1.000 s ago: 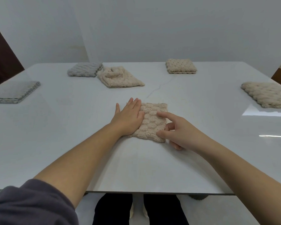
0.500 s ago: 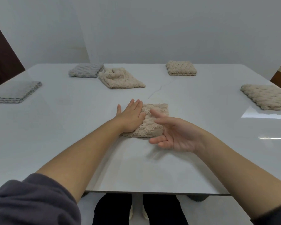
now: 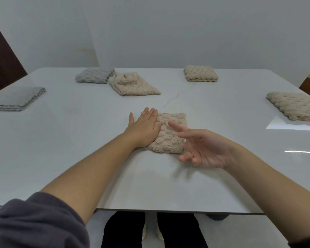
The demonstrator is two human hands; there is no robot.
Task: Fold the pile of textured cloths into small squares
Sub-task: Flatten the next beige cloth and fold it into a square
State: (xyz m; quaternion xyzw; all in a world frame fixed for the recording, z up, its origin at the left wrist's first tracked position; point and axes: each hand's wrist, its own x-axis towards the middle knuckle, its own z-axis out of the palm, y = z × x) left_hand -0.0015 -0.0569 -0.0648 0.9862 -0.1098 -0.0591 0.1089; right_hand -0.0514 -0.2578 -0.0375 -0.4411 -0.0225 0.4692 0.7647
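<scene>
- Your right hand [image 3: 206, 149] is coming off the beige cloth [image 3: 170, 135]. A second ago its index finger and thumb were on the cloth's near right corner; now it is hovering just beside that corner, palm turned inward.
- Right grip: fingers spread and relaxed, holding nothing.
- Your left hand [image 3: 143, 128] is staying put, palm down on the cloth's left part. Grip flat with fingers straight, pressing rather than pinching.
- The cloth is sitting where it was, mid-worktop [image 3: 79, 149] in front of you, as a small thick square with its edges roughly lined up.
- My read: the last fold on this one is done and you are just flattening it. The release is not springing it open.
- Elsewhere on the worktop:
  - The grey square [image 3: 95, 75] and the far beige square [image 3: 200, 73] are looking finished.
  - The rumpled beige cloth [image 3: 131, 84] touching the grey one, the wide beige cloth [image 3: 295, 106] at the right edge and the flat grey cloth [image 3: 16, 99] at the left are looking bigger, so probably still needing folds.
- Next is likely lifting your left hand and moving on to one of those.
</scene>
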